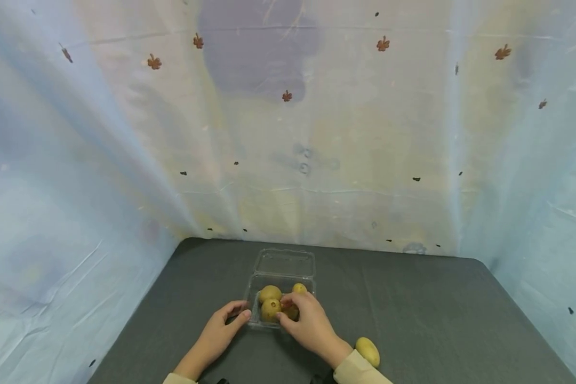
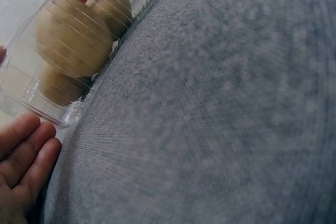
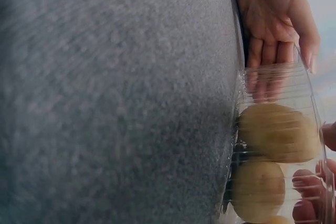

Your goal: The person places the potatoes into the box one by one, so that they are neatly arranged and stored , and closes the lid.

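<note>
A clear plastic clamshell box [image 1: 259,320] stands on the dark grey table [image 1: 413,320] with its lid [image 1: 285,263] folded back. Several yellow-brown oval fruits [image 1: 270,292] lie inside it, also seen through the ribbed wall [image 2: 73,38] [image 3: 275,132]. My right hand [image 1: 285,309] reaches into the box, its fingers and thumb curled round one fruit [image 1: 291,313] at the near right. My left hand [image 1: 237,312] rests with straight fingers [image 2: 23,150] [image 3: 265,51] against the box's left wall.
One more fruit [image 1: 367,351] lies loose on the table beside my right sleeve [image 1: 360,373]. Pale blue and cream cloth [image 1: 317,160] with small leaf prints walls in the table at the back and both sides.
</note>
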Tool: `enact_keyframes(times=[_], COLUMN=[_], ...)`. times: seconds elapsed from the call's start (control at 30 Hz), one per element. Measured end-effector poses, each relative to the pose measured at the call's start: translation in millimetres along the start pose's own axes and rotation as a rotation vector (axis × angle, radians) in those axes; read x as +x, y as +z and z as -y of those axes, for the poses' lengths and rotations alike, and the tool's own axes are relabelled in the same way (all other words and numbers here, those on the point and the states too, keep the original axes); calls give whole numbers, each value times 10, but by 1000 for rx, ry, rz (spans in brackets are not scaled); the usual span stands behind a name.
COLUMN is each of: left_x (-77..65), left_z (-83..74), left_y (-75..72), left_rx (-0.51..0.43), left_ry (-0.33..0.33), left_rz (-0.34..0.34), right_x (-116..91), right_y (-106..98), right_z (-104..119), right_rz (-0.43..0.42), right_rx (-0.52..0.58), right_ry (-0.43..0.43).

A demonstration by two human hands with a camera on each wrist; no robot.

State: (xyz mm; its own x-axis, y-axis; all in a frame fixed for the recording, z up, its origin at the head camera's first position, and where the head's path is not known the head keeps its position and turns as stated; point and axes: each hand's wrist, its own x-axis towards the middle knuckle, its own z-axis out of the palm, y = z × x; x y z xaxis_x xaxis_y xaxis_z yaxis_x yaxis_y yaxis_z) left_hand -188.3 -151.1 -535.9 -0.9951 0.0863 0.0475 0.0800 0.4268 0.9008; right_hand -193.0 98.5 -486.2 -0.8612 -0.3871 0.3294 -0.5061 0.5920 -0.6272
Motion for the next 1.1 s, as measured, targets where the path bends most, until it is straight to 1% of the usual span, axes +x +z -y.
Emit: enact_keyframes(times=[0.2,0.33,0.47,0.77,0.93,1.1], left_x=[-12,-11,-4,-14,-15,-22], left_z=[10,16,11,-29,-33,-25], left_y=[-6,-13,-24,-37,-33,-34], left_rx=[-13,-14,-9,-20,-12,-9], left_ry=[0,1,2,-11,-14,-17], left_rz=[7,19,25,32,24,24], right_x=[-30,-86,-152,-325,-406,-484], right_y=[-63,-169,-298,-577,-682,-777], right_z=[26,24,-39,-175,-249,-328], right_rz=[-1,-30,-62,-93,-106,-100], right_rx=[-11,-17,-46,-119,-154,-169], right_ry=[-3,-5,15,79,109,133])
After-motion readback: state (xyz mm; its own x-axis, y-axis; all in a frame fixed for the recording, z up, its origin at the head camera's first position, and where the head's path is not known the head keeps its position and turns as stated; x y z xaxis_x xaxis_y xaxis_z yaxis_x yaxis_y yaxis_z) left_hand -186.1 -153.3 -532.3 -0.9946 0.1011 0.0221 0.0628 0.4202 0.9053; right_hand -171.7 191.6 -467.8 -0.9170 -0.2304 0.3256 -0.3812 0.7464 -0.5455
